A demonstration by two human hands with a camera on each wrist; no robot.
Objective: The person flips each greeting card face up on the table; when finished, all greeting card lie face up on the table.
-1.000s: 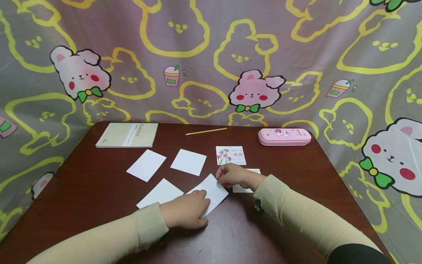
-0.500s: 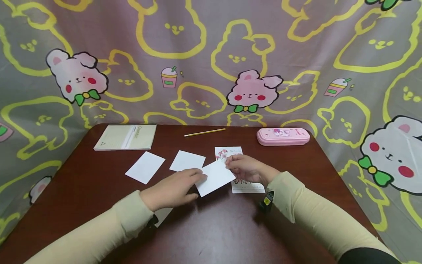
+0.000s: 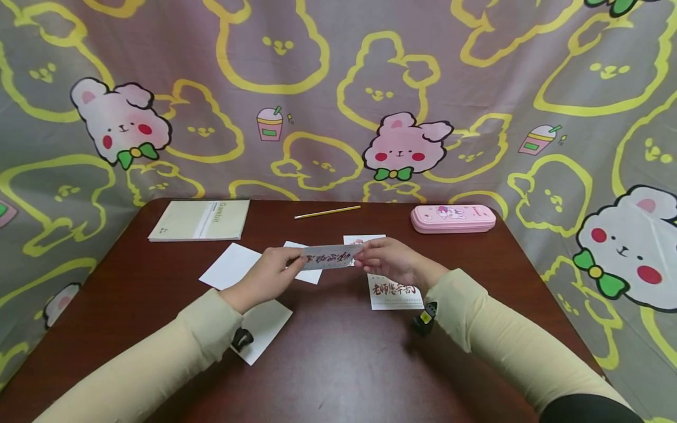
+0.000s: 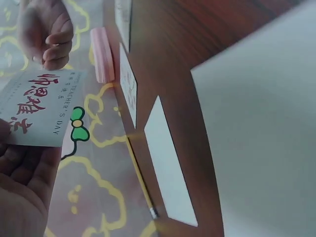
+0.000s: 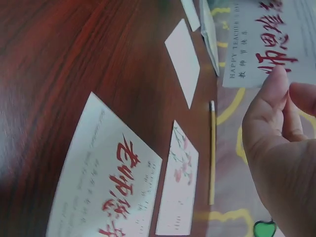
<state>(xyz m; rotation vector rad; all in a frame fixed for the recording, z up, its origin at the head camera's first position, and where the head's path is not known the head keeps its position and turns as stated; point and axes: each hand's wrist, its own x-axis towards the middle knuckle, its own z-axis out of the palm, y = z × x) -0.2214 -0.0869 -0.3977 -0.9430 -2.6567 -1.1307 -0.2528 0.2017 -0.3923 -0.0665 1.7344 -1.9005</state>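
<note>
Stretching lengthwise from left hand to right hand, a lettered card is held above the desk. Fingers of each hand pinch one end.

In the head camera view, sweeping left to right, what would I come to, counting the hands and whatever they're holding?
Going by their middles: Gambit pad → left hand → held card → right hand → pink case.

Card: paper, smooth, matt. Table: wood-grained, smooth, glossy. Notebook: paper, matt. Case: smooth, faintly shiny. Curtain: cloth, soft sheen. Sleeve: cloth, matt.
</note>
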